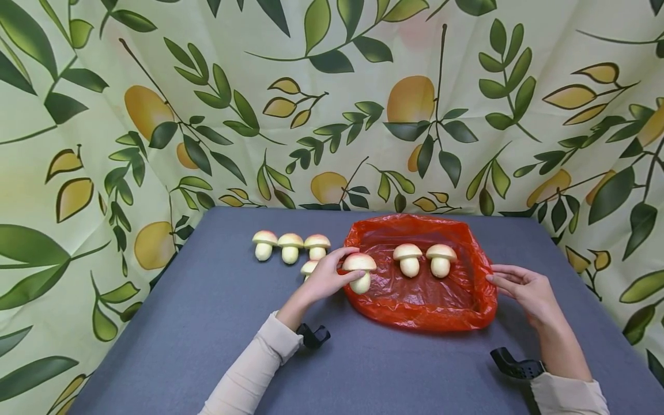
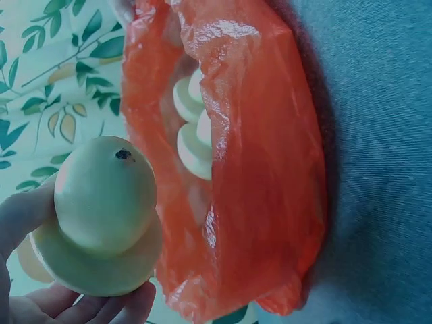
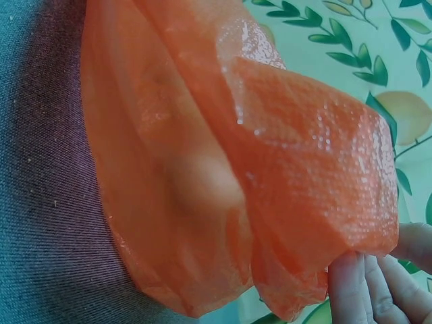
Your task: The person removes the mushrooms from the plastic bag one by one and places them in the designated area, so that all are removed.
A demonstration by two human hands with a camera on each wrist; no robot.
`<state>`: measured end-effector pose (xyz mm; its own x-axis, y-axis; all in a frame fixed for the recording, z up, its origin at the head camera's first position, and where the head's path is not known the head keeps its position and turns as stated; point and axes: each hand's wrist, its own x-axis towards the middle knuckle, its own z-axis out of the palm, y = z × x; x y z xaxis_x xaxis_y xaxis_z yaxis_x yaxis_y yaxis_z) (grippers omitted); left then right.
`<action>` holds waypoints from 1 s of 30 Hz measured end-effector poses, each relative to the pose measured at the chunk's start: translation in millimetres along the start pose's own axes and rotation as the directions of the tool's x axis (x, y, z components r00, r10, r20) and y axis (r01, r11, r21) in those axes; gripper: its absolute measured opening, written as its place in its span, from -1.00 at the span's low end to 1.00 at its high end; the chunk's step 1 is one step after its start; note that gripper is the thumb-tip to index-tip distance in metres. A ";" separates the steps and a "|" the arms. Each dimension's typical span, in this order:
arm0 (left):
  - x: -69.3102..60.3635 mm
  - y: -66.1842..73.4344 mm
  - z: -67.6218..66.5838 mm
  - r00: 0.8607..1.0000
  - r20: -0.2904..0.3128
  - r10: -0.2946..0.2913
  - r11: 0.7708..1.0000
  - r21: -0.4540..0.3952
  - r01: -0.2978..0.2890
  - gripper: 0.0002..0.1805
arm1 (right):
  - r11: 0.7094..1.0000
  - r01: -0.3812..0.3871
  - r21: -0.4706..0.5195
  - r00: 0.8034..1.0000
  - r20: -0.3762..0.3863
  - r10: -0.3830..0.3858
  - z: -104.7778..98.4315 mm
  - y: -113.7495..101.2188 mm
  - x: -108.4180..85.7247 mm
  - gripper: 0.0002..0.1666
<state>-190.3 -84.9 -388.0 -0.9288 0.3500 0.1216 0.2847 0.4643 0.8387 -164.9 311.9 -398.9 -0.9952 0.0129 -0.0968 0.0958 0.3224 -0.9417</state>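
A red plastic bag (image 1: 430, 320) lies with its mouth spread wide on the table. Two toy mushrooms (image 1: 409, 262) with pale stems and rosy caps lie inside it. My left hand (image 1: 329, 276) grips another mushroom (image 1: 360, 264) by its cap over the bag's left rim; in the left wrist view this mushroom (image 2: 104, 196) shows its stem end with a dark spot. At the right rim, my right hand (image 1: 526, 291) pinches the bag's edge between thumb and fingers. The right wrist view shows those fingers (image 3: 347, 287) at the folded red plastic (image 3: 317, 155).
Left of the bag, several more mushrooms (image 1: 290, 248) stand in a row, with one (image 1: 309, 267) in front partly hidden by my left hand. The grey-blue table (image 1: 197, 323) ends at a leaf-and-fruit patterned cloth (image 1: 321, 115) behind.
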 end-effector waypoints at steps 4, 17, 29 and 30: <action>-7.1 -4.0 -3.8 1.000 -0.002 0.010 1.000 -0.018 -0.010 -0.41 | 1.000 0.008 0.013 1.000 0.002 -0.008 0.6 -0.6 0.9 -0.75; -33.9 -20.2 -29.4 0.997 -0.041 -0.062 0.997 -0.049 0.060 -0.42 | 1.000 0.012 -0.015 1.000 0.001 -0.012 2.3 -0.5 1.8 -0.78; -50.8 -39.6 -49.8 0.990 -0.091 -0.110 0.993 -0.062 0.105 -0.38 | 1.000 0.017 -0.008 1.000 0.010 -0.017 2.1 0.5 1.7 -0.74; -51.5 -40.9 -50.6 0.989 -0.094 -0.110 0.993 -0.063 0.104 -0.37 | 1.000 0.017 -0.009 1.000 0.012 -0.017 2.2 0.9 1.7 -0.74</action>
<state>-166.1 -163.1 -401.7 -0.9726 0.2188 0.0781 0.1709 0.4462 0.8785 -166.4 310.2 -400.7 -0.9964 -0.0036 -0.0848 0.0788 0.3311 -0.9403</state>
